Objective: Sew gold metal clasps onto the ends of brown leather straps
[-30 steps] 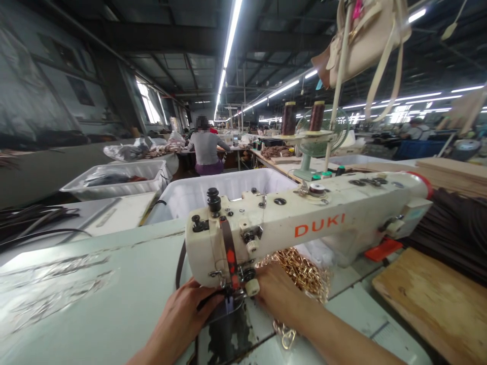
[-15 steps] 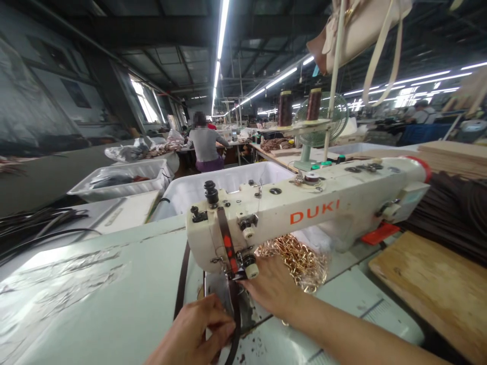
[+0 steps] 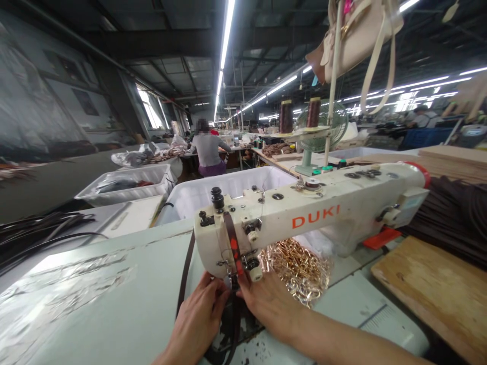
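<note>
Head view: both hands meet below the sewing machine [image 3: 315, 213] needle. The left hand [image 3: 201, 317] pinches the dark strap [image 3: 236, 319] under the foot, while the right hand [image 3: 272, 301] lies with fingers flat, pressing it so it runs straight. The chain [image 3: 300, 266] is heaped just behind.

A heap of gold chains [image 3: 300, 268] lies on the pale surface [image 3: 95, 294] in the middle, with a wooden board [image 3: 429, 294] to the near right and a dark pile of material [image 3: 456, 218] beyond it. Loose dark straps [image 3: 41, 228] trail off at the left edge. Further back stand a white bin [image 3: 198, 195] and, left of it, a second bin [image 3: 125, 191]. Far off, a person [image 3: 208, 152] sits facing away. To the right stand a green fan [image 3: 323, 126] and two thread spools [image 3: 286, 116]; a beige bag [image 3: 357, 35] hangs overhead.
</note>
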`<state>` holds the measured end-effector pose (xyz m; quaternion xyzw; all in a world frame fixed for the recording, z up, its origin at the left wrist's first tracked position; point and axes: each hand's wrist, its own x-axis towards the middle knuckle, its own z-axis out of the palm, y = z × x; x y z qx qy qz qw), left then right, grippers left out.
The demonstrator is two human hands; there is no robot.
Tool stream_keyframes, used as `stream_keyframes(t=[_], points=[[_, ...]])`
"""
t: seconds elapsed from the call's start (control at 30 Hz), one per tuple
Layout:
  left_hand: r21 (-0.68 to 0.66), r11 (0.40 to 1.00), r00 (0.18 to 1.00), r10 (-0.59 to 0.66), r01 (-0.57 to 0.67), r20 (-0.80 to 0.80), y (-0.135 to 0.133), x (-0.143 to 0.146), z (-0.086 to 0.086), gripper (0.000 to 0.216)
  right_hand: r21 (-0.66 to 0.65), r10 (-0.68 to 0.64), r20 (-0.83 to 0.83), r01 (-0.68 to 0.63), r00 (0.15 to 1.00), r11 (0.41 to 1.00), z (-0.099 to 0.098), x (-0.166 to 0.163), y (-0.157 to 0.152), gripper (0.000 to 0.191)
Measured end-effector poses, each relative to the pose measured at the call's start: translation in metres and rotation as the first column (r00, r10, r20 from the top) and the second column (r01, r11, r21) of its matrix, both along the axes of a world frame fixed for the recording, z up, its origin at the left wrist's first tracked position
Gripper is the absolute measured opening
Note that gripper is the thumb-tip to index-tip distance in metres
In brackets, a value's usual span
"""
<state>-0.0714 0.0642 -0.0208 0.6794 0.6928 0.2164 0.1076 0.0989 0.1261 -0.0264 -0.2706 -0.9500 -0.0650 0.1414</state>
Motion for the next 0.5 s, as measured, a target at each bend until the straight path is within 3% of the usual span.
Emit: stream_keyframes(t=[0.2, 0.4, 0.5], points=[[0.031, 0.998, 0.998, -0.063, 0.063, -0.02, 0.003, -0.001, -0.006, 0.022, 0.07, 0.003, 0.054, -0.006, 0.999, 0.998, 0.005, -0.006, -0.001, 0.037], [0.099, 0.976, 0.967, -0.17, 0.192, -0.191, -0.012, -0.015, 0.009, 0.021, -0.102, -0.026, -0.033, 0.023, 0.999, 0.995, 0.018, 0.011, 0.005, 0.025], [0.14, 0.92, 0.886, -0.298, 0.365, -0.355, -0.026, -0.015, 0.02, 0.063, -0.169, -0.124, -0.045, 0.114, 0.991, 0.979, 0.022, 0.025, 0.011, 0.036]])
